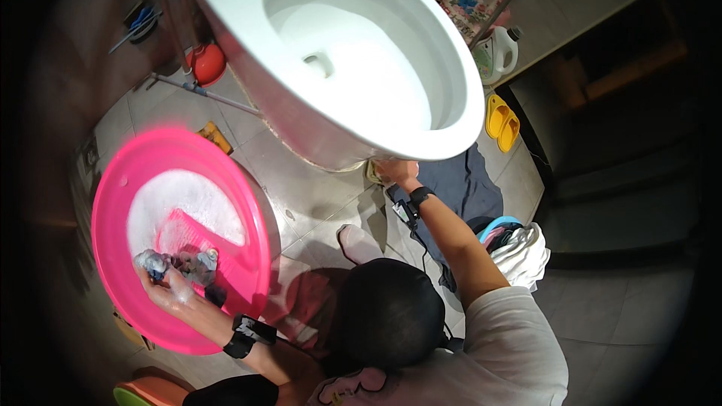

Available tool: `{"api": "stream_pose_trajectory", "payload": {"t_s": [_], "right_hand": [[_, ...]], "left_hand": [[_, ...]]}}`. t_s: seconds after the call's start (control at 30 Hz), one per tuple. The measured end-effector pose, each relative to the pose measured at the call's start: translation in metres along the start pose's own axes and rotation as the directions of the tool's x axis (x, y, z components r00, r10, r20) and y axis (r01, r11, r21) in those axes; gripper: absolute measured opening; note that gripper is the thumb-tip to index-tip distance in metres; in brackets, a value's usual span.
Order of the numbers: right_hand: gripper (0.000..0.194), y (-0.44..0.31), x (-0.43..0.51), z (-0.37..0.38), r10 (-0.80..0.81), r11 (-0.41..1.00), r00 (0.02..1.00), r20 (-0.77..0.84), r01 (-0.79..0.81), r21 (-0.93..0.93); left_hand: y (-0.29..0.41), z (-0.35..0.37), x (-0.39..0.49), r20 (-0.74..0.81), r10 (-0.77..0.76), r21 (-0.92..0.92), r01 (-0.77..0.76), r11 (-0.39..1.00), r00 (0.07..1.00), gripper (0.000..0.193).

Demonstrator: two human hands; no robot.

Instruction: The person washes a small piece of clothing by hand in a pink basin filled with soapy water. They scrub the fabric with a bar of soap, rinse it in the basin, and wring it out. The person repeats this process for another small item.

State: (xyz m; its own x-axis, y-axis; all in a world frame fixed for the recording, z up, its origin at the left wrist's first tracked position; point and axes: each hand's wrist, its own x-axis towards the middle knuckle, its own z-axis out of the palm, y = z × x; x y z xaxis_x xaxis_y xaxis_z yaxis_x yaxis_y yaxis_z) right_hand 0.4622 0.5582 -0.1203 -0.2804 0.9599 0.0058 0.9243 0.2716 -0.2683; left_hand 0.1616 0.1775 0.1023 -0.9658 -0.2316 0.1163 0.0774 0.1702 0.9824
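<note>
My left hand (169, 292), wet with suds, is inside a round pink plastic basin (107, 259). Bunched wet cloth (151, 262), grey-blue and foamy, is held in its fingers. More dark and grey cloth (197, 268) lies beside it against the ribbed washboard (183, 228) built into the basin. White foam (180, 192) fills the far part of the basin. My right hand (399, 171) reaches down beside the front of the toilet bowl (361, 138), next to a small yellowish object (372, 172). The bowl's rim hides some of its fingers, so its grip is unclear.
Dark grey cloth (479, 180) lies on the tiles, near a blue-rimmed container (502, 220) heaped with white fabric (524, 256). Yellow clogs (502, 124) and a white jug (496, 56) stand at right. A red plunger (207, 65) and a pole (208, 94) are left of the toilet.
</note>
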Motion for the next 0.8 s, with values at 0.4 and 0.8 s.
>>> {"api": "stream_pose_trajectory", "payload": {"t_s": [0.4,0.8], "right_hand": [[0.104,0.006,0.016,0.048,0.172,0.979,0.971,0.166,-0.150,-0.138],[0.102,0.088,0.035,-0.116,0.198,0.980,0.904,0.378,-0.180,-0.082]], "left_hand": [[0.012,-0.009,-0.041,0.260,0.233,0.252,-0.299,0.920,0.937,0.053],[-0.098,0.007,0.042,0.147,0.226,-0.058,-0.220,0.974,0.963,0.020]]}}
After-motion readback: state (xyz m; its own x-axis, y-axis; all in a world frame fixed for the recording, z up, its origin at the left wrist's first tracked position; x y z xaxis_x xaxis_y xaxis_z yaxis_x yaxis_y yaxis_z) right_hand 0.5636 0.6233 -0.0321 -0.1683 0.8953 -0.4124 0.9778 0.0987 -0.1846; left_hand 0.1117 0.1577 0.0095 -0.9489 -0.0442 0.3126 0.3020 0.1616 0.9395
